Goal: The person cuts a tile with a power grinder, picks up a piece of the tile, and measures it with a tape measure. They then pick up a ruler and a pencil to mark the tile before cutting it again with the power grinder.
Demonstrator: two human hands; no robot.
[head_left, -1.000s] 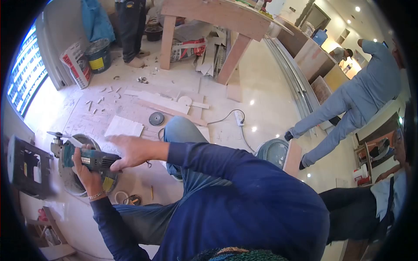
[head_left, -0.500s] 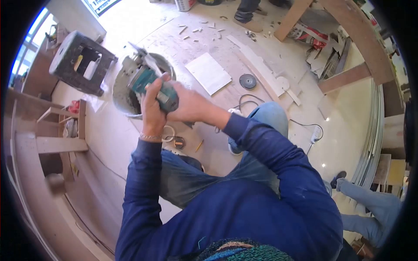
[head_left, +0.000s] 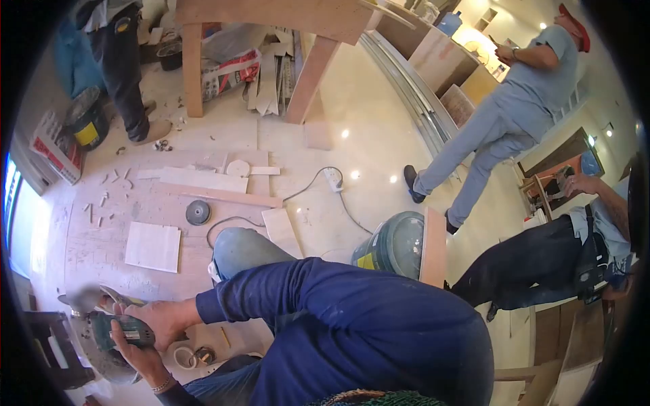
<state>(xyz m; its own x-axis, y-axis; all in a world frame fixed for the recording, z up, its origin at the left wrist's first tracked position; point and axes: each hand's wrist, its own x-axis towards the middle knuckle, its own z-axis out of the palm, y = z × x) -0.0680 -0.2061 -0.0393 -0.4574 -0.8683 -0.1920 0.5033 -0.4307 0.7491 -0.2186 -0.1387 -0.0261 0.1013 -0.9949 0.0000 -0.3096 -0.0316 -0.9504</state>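
Note:
A teal angle grinder (head_left: 103, 331) is held in both my hands at the lower left. My right hand (head_left: 157, 321) wraps round the rear of its body from above. My left hand (head_left: 137, 352), with a bracelet at the wrist, grips the same body from below. The grinder's blurred head (head_left: 82, 300) points away from me over a grey bucket (head_left: 112, 365), whose inside is mostly hidden. Beside my hands on the floor are a roll of tape (head_left: 184, 357), a tape measure (head_left: 204, 356) and a pencil (head_left: 225, 336).
A pale square board (head_left: 153, 247), a dark round disc (head_left: 198, 212) and wood strips (head_left: 210, 180) lie ahead. A cord runs to a power strip (head_left: 332, 178). A lidded bucket (head_left: 396, 245) stands to the right. Several people stand around, one holding a phone.
My view has swung to the right, so the hands and grinder now appear at the lower left. Both hands still hold the grinder by the bucket. People on the right have come into sight.

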